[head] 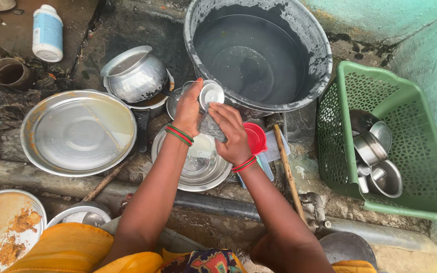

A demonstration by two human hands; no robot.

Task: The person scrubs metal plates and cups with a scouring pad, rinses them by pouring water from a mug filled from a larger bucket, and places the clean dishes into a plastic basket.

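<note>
Left hand (189, 108) fingers grip steel cup (211, 94) rim; right hand (231, 132) fingers pinch scrubber (211, 127)

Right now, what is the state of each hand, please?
Left hand: closed on a small steel cup.
Right hand: closed on a scrubber, pressed against the cup.

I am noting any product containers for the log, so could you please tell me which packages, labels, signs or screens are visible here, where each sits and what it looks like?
Plastic bottle: top left on the wet ground, beyond the large steel plate; upright cylinder, white body and cap, with a pale blue wrap-around label.
No signs or screens are in view, and nothing else shows a label.
</note>
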